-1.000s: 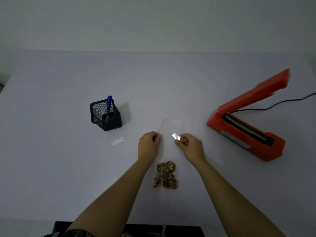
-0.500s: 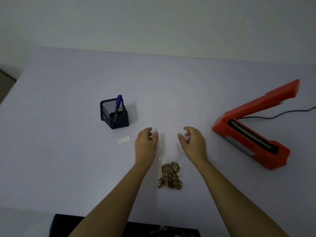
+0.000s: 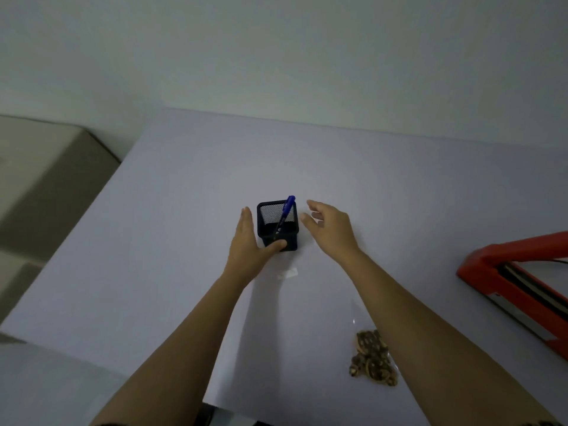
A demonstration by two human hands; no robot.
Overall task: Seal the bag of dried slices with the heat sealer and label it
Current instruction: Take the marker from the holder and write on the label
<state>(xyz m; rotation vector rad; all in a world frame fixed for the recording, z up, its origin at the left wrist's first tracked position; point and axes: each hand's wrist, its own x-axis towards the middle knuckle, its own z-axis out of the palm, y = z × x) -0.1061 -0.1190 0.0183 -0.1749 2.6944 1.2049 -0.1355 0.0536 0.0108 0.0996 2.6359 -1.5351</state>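
Observation:
A black mesh pen holder [image 3: 284, 233] stands mid-table with a blue marker [image 3: 288, 205] leaning in it. My left hand [image 3: 246, 245] cups the holder's left front corner, fingers straight along its left side and thumb on its front face. Just right of the holder hovers my right hand [image 3: 332, 232], fingers spread and empty, close to the marker. A small white label [image 3: 288, 273] lies on the table in front of the holder. Near the table's front edge lies the clear bag of dried slices [image 3: 373, 359], partly behind my right forearm. The orange heat sealer [image 3: 516, 281] sits at the right edge, its arm raised.
The white table [image 3: 172, 272] ends at the left, where the floor [image 3: 37, 186] shows. A wall rises behind the table. The sealer is cut off by the frame's right edge.
Both hands let go of the bag's top and moved up and left to the pen holder. The view swung left, so the bag and sealer now sit at the right.

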